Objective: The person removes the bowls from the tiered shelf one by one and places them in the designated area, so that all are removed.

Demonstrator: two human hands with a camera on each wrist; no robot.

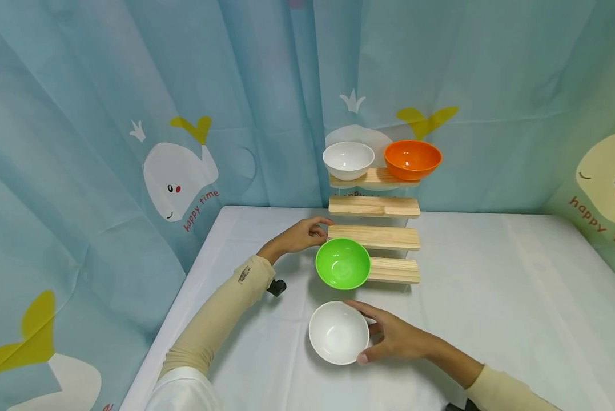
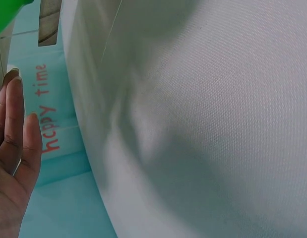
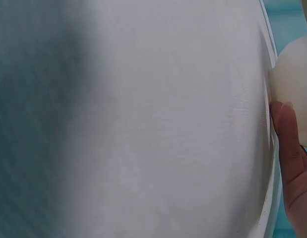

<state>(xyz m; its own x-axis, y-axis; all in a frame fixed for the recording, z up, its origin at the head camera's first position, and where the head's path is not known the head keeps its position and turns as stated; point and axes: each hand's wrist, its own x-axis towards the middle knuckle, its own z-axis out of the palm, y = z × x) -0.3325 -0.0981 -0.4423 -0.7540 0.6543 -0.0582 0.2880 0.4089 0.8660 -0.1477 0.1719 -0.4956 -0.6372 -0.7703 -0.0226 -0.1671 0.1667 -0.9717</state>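
Observation:
A white bowl (image 1: 339, 333) is in front of the stepped rack, with my right hand (image 1: 397, 337) gripping its right side between thumb and fingers. In the right wrist view, part of that white bowl (image 3: 294, 84) shows above the fingers (image 3: 290, 144). My left hand (image 1: 302, 235) is at the rack's left side, its fingertips by the end of a wooden shelf (image 1: 389, 236); whether they touch it I cannot tell. The left wrist view has its fingers (image 2: 14, 119) nearly straight, holding no bowl. Just right of that hand, a green bowl (image 1: 343, 264) sits on the left of the lowest shelf (image 1: 396, 270).
On the top shelf (image 1: 376, 177) stand another white bowl (image 1: 348, 160) at left and an orange bowl (image 1: 412, 160) at right. The second shelf (image 1: 374, 206) bears no bowl. A white cloth (image 1: 492, 297) covers the table, and a blue curtain (image 1: 266, 114) hangs behind.

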